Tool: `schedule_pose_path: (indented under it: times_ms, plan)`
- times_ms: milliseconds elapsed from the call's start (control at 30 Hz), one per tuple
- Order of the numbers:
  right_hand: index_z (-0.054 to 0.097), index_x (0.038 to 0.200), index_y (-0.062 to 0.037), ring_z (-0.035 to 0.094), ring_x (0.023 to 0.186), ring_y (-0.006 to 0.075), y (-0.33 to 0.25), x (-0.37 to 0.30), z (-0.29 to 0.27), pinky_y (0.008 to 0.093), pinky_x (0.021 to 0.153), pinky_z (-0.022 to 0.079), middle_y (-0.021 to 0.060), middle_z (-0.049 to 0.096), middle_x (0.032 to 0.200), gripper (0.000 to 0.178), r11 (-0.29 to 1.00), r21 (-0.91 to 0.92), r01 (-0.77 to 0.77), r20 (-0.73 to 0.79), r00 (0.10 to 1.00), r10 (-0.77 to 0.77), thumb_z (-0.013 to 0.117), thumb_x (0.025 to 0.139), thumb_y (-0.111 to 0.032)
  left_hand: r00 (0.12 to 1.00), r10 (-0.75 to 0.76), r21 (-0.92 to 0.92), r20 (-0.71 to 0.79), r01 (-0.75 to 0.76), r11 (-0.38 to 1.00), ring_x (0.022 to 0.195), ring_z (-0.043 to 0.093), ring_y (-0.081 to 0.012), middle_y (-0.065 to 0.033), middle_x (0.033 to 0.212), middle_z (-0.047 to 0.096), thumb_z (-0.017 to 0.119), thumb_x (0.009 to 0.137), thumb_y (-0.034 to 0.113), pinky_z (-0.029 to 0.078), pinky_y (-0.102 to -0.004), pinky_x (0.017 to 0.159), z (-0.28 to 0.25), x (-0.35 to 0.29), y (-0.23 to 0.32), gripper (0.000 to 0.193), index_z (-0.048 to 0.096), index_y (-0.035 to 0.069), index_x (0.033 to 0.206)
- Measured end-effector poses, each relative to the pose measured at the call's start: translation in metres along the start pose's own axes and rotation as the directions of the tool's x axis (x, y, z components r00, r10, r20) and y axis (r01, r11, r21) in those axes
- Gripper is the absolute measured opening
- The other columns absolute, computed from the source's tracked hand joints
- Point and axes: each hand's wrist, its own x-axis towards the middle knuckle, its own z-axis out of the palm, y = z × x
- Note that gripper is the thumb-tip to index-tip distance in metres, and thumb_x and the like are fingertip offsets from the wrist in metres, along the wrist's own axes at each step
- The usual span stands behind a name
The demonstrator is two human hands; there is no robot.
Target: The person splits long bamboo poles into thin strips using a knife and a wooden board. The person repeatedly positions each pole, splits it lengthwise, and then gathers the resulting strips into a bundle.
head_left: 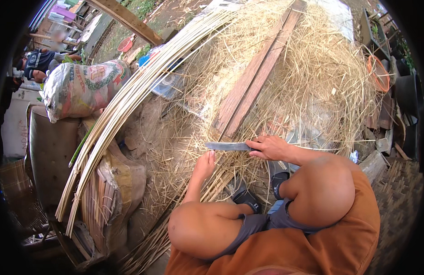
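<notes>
Grey blade (228, 146) in right fingers (258, 145) near boards (250, 78).

bulging printed sack (87, 89), tufted cushion (54, 153)

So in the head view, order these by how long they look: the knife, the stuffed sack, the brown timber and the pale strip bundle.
Largest to smallest:
1. Pale strip bundle
2. Brown timber
3. Stuffed sack
4. Knife, handle hidden by right hand
</notes>
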Motion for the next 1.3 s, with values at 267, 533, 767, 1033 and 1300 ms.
schedule_pose_path:
  times_ms: [267,533,767,1033,1300]
  plan:
    - [0.057,0.136,-0.0203,0.07,0.087,0.0356,0.041,0.017,-0.059,0.0493,0.08,0.057,0.0197,0.07,0.089,0.04,0.975,0.102,-0.198,-0.152,0.965,0.212,0.051,0.103,-0.043,0.999,-0.05,0.072,0.013,0.049,0.996,0.083,0.059,-0.0508,-0.0295,0.087,0.063,0.042,0.106,0.033,0.046,-0.0543,0.073,-0.007,-0.033,-0.009,0.042,0.059,-0.002,0.092]
    - [0.058,0.131,-0.0086,0.069,0.075,0.0325,0.183,0.027,-0.131,0.0482,0.071,0.055,0.0163,0.069,0.082,0.045,0.756,0.174,-0.631,-0.475,0.619,0.625,0.042,0.106,-0.044,0.997,0.081,0.128,0.019,-0.082,0.988,0.069,0.058,-0.0446,-0.0244,0.077,0.063,0.044,0.105,0.037,0.045,-0.0506,0.068,-0.041,-0.124,-0.09,0.043,0.061,0.001,0.091]
    - [0.051,0.143,-0.0185,0.069,0.096,0.0423,-0.01,0.003,0.028,0.0503,0.088,0.055,0.0223,0.07,0.108,0.051,1.0,0.021,0.011,-0.03,0.999,-0.01,0.054,0.099,-0.046,0.996,-0.03,0.241,-0.081,0.049,0.969,0.075,0.064,-0.0509,-0.03,0.078,0.066,0.043,0.105,0.036,0.051,-0.056,0.068,0.003,-0.02,0.001,0.037,0.055,0.003,0.097]
    - [0.058,0.128,-0.0105,0.07,0.078,0.0379,0.235,-0.009,-0.117,0.0533,0.07,0.052,0.0182,0.071,0.083,0.048,0.759,0.071,-0.647,-0.628,0.562,0.538,0.043,0.105,-0.05,1.0,-0.003,0.393,0.009,-0.001,0.919,0.075,0.065,-0.0503,-0.031,0.078,0.065,0.041,0.106,0.034,0.051,-0.0592,0.07,-0.024,-0.049,-0.01,0.038,0.059,0.001,0.098]
    - [0.055,0.139,-0.0153,0.07,0.094,0.0364,-0.013,0.017,0.009,0.0478,0.086,0.056,0.0197,0.072,0.098,0.046,0.996,-0.082,0.041,0.01,0.999,-0.04,0.048,0.103,-0.043,0.999,-0.05,-0.063,0.017,0.051,0.997,0.067,0.061,-0.0399,-0.0227,0.074,0.064,0.047,0.106,0.029,0.048,-0.045,0.065,-0.02,-0.045,-0.009,0.041,0.063,-0.003,0.086]
